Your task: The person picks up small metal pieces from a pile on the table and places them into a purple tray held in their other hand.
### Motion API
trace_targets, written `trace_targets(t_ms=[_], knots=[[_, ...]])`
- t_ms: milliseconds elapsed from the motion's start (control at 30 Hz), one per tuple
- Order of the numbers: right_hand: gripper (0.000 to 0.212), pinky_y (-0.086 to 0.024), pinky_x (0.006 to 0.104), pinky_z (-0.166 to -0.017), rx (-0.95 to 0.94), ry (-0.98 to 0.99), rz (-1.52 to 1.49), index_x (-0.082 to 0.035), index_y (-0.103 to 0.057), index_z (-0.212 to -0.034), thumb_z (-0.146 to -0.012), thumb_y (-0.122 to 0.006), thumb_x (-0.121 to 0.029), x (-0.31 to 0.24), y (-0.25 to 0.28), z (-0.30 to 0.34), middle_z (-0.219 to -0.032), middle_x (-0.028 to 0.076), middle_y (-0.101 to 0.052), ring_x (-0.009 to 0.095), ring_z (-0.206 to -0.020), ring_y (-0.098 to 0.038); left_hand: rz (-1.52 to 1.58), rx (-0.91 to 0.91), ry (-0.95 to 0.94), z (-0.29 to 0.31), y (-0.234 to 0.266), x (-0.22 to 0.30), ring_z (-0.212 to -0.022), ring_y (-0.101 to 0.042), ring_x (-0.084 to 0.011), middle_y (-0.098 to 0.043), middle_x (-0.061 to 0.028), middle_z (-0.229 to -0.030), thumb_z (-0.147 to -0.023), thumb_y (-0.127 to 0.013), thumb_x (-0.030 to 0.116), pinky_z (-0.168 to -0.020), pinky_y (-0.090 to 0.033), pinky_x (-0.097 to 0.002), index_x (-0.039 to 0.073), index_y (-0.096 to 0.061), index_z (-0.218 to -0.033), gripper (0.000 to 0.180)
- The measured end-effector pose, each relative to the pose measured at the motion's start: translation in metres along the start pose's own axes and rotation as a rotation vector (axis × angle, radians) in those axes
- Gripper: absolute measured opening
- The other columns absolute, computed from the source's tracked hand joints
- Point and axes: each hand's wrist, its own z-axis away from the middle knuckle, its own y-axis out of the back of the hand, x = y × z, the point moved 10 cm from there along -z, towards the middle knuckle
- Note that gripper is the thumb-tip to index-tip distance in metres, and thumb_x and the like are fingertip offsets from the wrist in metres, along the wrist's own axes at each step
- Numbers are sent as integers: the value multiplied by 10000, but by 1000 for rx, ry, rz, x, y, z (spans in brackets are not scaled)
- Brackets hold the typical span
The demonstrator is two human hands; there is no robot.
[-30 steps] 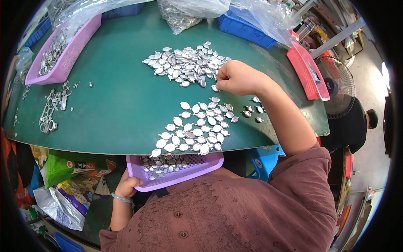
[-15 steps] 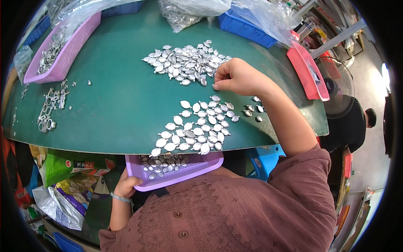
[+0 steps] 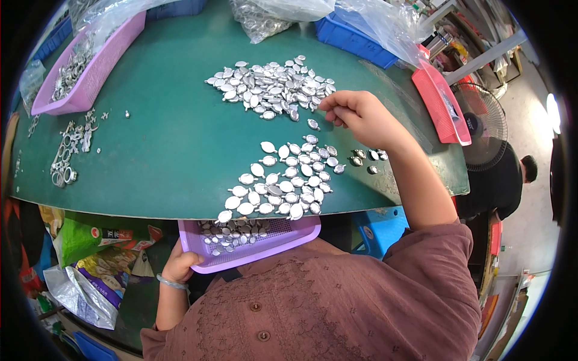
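My left hand (image 3: 180, 263) is closed on the left end of a purple plastic basket (image 3: 259, 260), held at the table's front edge. Small silver oval metal pieces with little end loops (image 3: 232, 231) lie in it. My right hand (image 3: 359, 117) hovers by the right edge of a heap of the same ovals (image 3: 274, 87), its fingers loosely bent and apart, with nothing visible in them. One single oval (image 3: 313, 124) lies just left of those fingers. Nearer me, a spread group of ovals (image 3: 292, 171) reaches the table's front edge.
Several darker ovals (image 3: 357, 161) sit right of the group. A purple basket of metal parts (image 3: 90, 78) and loose rings (image 3: 63, 174) are at left. Blue bins (image 3: 355, 39), plastic bags (image 3: 259, 24) and a red basket (image 3: 442, 105) line the far side. A fan (image 3: 478, 123) and another person (image 3: 500, 180) are at right.
My right hand has moved a little right, its fingers loosening. A single oval now shows where those fingers were, between heap and group. The left hand and basket stay nearly still.
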Motion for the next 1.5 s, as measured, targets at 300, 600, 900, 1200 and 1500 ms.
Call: trace_targets(t_ms=[300,600,900,1200,1500], knots=[[282,-413,298,-893,141,171,-432,43,-496,-1158,-921,-380,-56,-4,-4,33,-1050,99,-590,166,-1002,-544,-24,-34,4,0,1,-2,-951,-551,-231,-554,-121,-1055,-556,-553,33,-843,-433,-328,-44,-400,-1215,681],[362,-323,359,-1011,79,232,-668,32,-414,-1240,-954,-367,-183,-5,-24,31,-1202,145,-503,222,-1147,-463,-23,-52,-17,-2,1,-2,-978,-538,-229,-546,-114,-1072,-553,-552,52,-870,-418,-324,-42,-389,-1230,703],[346,-352,311,-975,126,230,-722,34,-433,-1216,-963,-374,-195,-3,-32,33,-1164,118,-534,188,-1101,-486,-13,-52,-24,-1,-1,0,-993,-534,-232,-539,-113,-1090,-556,-557,51,-882,-414,-332,-37,-381,-1243,714],[387,-342,294,-961,123,291,-479,26,-474,-1203,-958,-392,-262,-21,-35,42,-1165,92,-539,166,-1101,-470,-5,-48,-26,0,-1,1,-1003,-535,-240,-541,-123,-1093,-554,-561,54,-884,-416,-335,-37,-377,-1249,725],[385,-358,284,-932,104,295,-413,14,-488,-1194,-951,-399,-272,-28,-47,46,-1149,101,-541,170,-1075,-480,7,-56,-23,-1,-3,0,-1004,-538,-244,-541,-127,-1095,-558,-552,48,-881,-421,-336,-42,-371,-1251,721]])
